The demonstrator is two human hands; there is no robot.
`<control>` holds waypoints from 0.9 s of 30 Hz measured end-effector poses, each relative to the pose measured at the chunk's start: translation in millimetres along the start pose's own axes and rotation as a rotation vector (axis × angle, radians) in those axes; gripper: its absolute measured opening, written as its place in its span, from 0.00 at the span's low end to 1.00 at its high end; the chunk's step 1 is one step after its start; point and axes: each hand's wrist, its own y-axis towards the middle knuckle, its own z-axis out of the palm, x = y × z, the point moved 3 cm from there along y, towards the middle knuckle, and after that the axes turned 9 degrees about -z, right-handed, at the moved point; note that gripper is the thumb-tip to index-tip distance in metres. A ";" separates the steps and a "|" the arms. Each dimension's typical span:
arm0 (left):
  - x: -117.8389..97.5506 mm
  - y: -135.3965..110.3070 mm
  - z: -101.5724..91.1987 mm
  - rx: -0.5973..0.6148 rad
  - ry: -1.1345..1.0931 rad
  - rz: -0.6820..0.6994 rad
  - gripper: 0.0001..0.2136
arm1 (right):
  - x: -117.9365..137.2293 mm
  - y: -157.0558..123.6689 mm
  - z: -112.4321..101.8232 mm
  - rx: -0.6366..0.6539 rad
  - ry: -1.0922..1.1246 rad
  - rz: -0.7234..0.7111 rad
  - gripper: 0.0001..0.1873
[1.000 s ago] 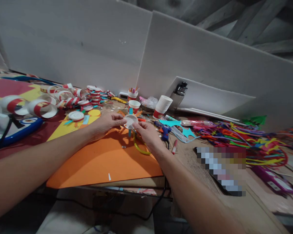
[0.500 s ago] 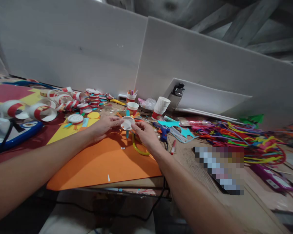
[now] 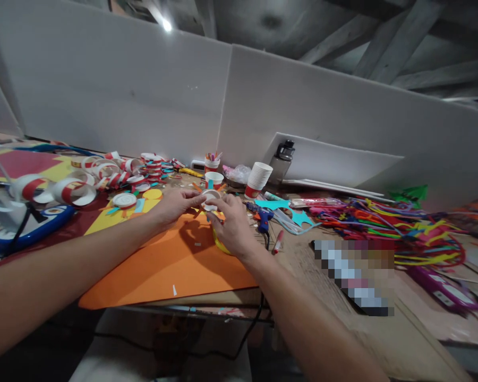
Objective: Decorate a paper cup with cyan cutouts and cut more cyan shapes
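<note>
Pinching white cup base point(image 3: 212, 196) by left rim with left hand point(image 3: 177, 206), thumb and fingers nearly together. Touching its face with index of right hand point(image 3: 230, 220), thumb lower and apart; can't tell if gripping. Held above far end of orange sheet point(image 3: 163, 270), with blue strip point(image 3: 210, 184) standing up from rim. Just beyond: paper cup point(image 3: 214, 176). Off right: blue glue gun point(image 3: 264, 217), red marker point(image 3: 278, 241).
</note>
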 end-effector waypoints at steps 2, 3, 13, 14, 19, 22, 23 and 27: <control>-3.8 0.9 5.5 -0.020 0.039 0.060 0.19 | 0.4 -1.0 1.1 0.018 -0.075 0.011 0.16; -6.3 0.9 7.6 -0.038 0.070 0.084 0.19 | -0.1 -1.1 0.6 0.017 -0.101 0.017 0.16; -62.6 -20.9 -13.5 -0.510 0.434 0.536 0.15 | -24.3 2.4 -29.9 -0.221 -0.170 0.191 0.05; -61.4 -20.6 -19.1 -0.564 0.414 0.552 0.15 | -28.1 2.8 -33.5 -0.231 -0.181 0.205 0.06; -27.9 -1.9 -36.3 -0.551 0.206 0.371 0.16 | -47.8 4.6 -53.6 -0.327 -0.209 0.260 0.07; -7.4 8.9 -36.0 -0.450 0.028 0.245 0.20 | -58.9 4.3 -65.6 -0.414 -0.186 0.288 0.07; -2.8 11.3 -34.6 -0.405 -0.013 0.219 0.20 | -62.7 3.4 -69.5 -0.446 -0.174 0.302 0.08; 8.3 16.4 -27.4 -0.208 -0.067 0.087 0.20 | -78.4 -2.7 -84.6 -0.503 -0.173 0.335 0.10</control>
